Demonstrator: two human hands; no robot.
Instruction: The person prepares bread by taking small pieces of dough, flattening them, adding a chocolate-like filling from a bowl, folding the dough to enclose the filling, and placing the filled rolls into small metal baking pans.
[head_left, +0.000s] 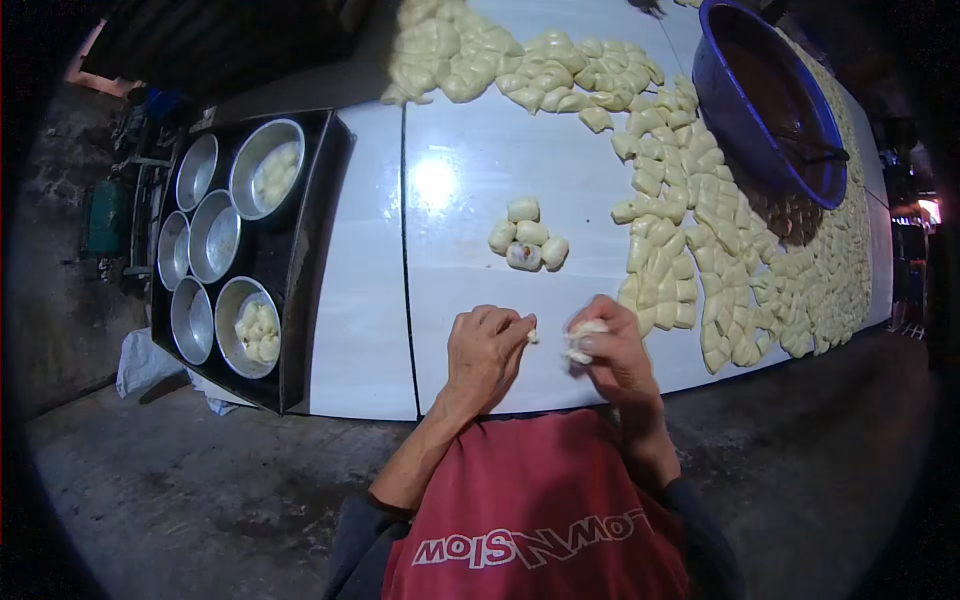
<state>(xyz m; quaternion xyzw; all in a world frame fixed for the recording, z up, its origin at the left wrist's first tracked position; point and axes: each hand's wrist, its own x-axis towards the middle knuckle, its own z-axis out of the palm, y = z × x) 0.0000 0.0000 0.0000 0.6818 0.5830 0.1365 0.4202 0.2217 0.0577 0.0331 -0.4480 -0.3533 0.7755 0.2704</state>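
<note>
My left hand [485, 355] is closed near the front edge of the white table [360, 250], with a small pale bit of dough [532, 335] at its fingertips. Just to its right, my right hand [620, 355] grips a lump of pale dough [586, 329], slightly blurred. Beyond both hands lies a small group of rounded dough pieces [527, 209], one of them showing a brownish spot. A broad spread of cut dough pieces [660, 270] covers the table's right side and far part.
A black tray [315, 180] on the left holds several round metal pans [213, 236], some containing dough balls [258, 335]. A blue tub [740, 120] with dark brown contents and a dark utensil sits at the back right. Green machinery [105, 220] stands against the left wall.
</note>
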